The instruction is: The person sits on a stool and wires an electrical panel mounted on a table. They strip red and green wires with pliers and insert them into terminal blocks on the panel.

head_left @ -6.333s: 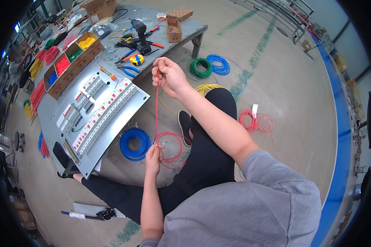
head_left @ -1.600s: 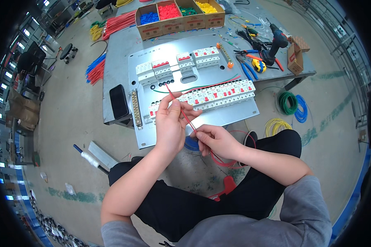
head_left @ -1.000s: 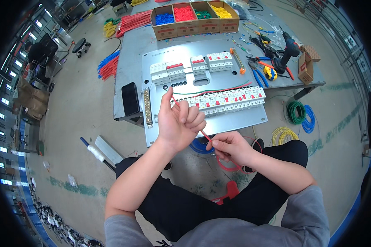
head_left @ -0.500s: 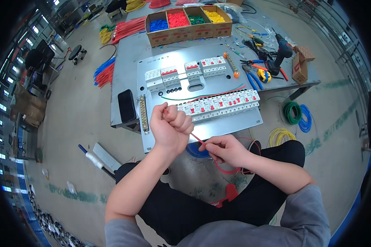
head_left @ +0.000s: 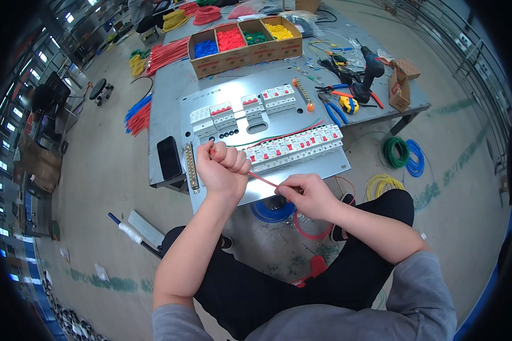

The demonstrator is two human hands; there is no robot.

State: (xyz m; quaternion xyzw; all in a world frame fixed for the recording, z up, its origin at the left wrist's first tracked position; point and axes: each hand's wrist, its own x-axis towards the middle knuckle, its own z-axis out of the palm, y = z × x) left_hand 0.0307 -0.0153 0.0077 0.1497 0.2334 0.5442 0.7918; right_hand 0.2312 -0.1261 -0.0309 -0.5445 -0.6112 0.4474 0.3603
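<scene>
A red wire [head_left: 263, 179] stretches between my two hands above the near edge of a metal mounting plate [head_left: 210, 94]. My left hand [head_left: 224, 170] is closed in a fist round it, and a short red end shows by the thumb. Between thumb and fingers, my right hand [head_left: 304, 195] pinches the same wire. Just beyond the hands runs a long row of circuit breakers [head_left: 293, 149] with red switches, partly hidden by the left fist. Green and red wires [head_left: 284, 133] lie along its far side. Shorter breaker groups [head_left: 222, 113] sit farther back.
A cardboard box [head_left: 250, 54] of blue, red, green and yellow caps stands at the back. A phone [head_left: 169, 158] lies left of the plate. Pliers [head_left: 331, 111], a tape measure [head_left: 349, 104] and a cordless drill [head_left: 370, 74] are at right. Wire coils [head_left: 395, 153] lie on the floor.
The wire span showing between my hands has grown longer. The whole view has shifted a little, so the table and plate appear slightly farther left.
</scene>
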